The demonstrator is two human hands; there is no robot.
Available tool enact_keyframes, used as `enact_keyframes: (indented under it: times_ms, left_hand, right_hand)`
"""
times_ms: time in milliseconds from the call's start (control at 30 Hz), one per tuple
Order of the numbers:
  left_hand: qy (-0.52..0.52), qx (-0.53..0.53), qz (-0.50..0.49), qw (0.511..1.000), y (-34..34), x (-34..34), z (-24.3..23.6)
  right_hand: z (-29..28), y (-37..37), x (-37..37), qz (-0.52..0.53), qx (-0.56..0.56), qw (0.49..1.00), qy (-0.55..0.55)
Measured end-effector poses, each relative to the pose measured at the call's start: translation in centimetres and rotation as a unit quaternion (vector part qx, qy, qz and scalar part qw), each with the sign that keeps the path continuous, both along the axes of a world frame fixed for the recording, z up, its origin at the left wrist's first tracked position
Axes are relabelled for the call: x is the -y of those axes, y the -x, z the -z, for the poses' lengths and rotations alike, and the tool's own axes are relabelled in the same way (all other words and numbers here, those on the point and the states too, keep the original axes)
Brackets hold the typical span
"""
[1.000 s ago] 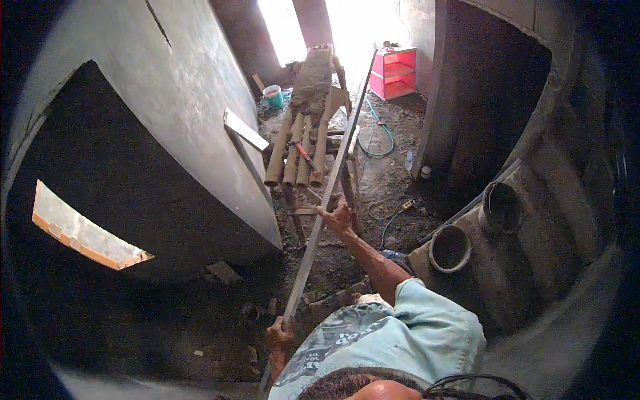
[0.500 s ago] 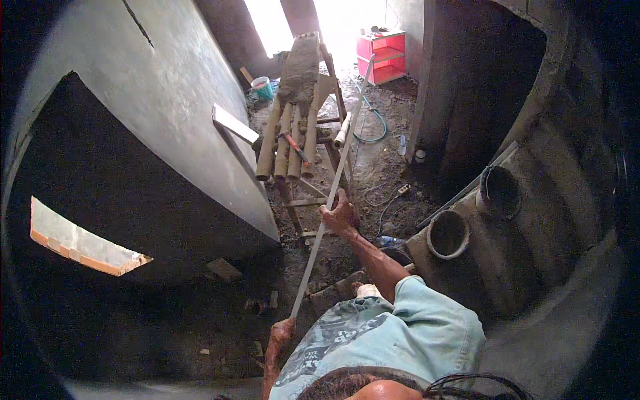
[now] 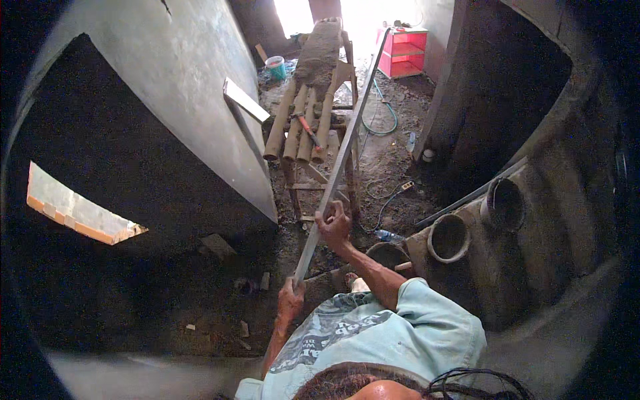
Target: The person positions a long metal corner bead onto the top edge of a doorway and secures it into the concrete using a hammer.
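A long, straight grey metal bar (image 3: 345, 153) slants up and away from me, its far end level with the red shelf. My left hand (image 3: 291, 298) is closed around its near end, low in the picture. Further up, my right hand (image 3: 335, 227) grips the same bar from its right side, fingers curled. Just beyond and left of the bar stands a trestle platform (image 3: 323, 53) of dirt-covered planks and thick poles. An orange-handled hammer (image 3: 308, 132) lies across those poles.
Concrete steps (image 3: 487, 260) rise at the right, with round buckets (image 3: 449, 238) on them. A power strip (image 3: 407, 186), its cable and a green hose (image 3: 383, 131) lie on the dirty floor. A grey wall (image 3: 200, 80) stands left; a red shelf (image 3: 405, 52) is at the back.
The bar has turned about its length, showing a broader, darker face. My left hand has risen slightly; my right hand sits a little lower in the picture. The whole view has shifted.
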State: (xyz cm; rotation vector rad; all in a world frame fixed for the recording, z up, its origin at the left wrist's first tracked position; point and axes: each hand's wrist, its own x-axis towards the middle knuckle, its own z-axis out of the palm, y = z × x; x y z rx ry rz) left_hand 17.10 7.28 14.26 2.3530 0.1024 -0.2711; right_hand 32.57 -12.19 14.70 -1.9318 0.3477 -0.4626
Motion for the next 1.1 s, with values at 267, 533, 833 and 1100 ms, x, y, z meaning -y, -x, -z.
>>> enact_keyframes:
  times_ms: [267, 533, 833, 1100]
  left_hand:
    - [0.090, 0.005, 0.024, 0.996, -7.1, 1.4, -5.4]
    - [0.355, -0.030, -0.054, 0.933, -13.7, -1.2, -5.4]
    - [0.044, 0.072, -0.022, 0.996, -18.3, -1.5, -0.8]
    - [-0.072, 0.116, -0.069, 0.988, -17.2, -3.2, 2.6]
  right_hand:
    - [0.9, 3.3, -3.7, -0.173, -0.062, 0.981, -0.068]
    - [2.4, 4.2, -6.4, -0.320, -0.145, 0.911, -0.215]
    - [3.6, -4.1, -3.0, -0.544, -0.127, 0.829, -0.017]
    - [8.0, -23.4, 8.4, -0.130, 0.082, 0.974, 0.169]
